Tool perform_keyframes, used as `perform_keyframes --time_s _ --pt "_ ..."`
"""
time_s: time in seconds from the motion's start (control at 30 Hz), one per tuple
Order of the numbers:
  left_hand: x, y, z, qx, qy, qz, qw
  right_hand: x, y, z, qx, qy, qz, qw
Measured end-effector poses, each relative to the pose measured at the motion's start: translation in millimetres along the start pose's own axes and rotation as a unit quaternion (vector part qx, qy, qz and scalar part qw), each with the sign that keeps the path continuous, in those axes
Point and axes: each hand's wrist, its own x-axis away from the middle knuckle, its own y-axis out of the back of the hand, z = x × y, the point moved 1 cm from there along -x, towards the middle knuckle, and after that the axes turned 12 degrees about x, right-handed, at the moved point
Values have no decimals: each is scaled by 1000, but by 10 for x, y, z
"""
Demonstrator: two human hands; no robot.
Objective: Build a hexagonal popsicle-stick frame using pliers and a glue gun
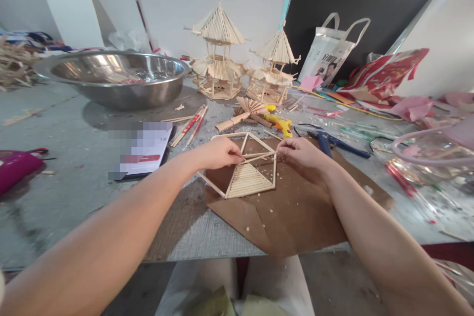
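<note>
A hexagonal frame of thin wooden sticks (pixel 275 170) lies on a brown paper sheet (pixel 296 217). One triangular section of it is filled with a row of parallel sticks (pixel 246 182). Across the frame, just above the filled triangle, runs a loose-looking wooden stick (pixel 259 156). My left hand (pixel 223 152) pinches its left end near the frame's centre. At the frame's right corner, my right hand (pixel 299 151) has thumb and fingers closed around the other end. Small wood crumbs are scattered on the paper.
Behind stand two stick pagodas (pixel 221 71) (pixel 272 71). A steel basin (pixel 129 94) and a phone (pixel 148 150) are on the left. A yellow glue gun (pixel 282 126), blue-handled pliers (pixel 344 147) and a folded paper fan (pixel 252 104) lie beyond my hands. A clear plastic container (pixel 433 153) is at right.
</note>
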Motion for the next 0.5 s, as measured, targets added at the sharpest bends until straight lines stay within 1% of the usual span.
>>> perform_keyframes --time_s 0.23,0.37,0.5 --pt "-14 -8 -33 -20 -5 2 1000 1 8 6 -6 0 2 1000" --pt "-38 -16 -10 -15 -13 1 1000 6 13 -4 9 3 -3 1000" --pt "-56 -25 8 -14 -13 3 1000 10 19 -3 1 5 5 1000"
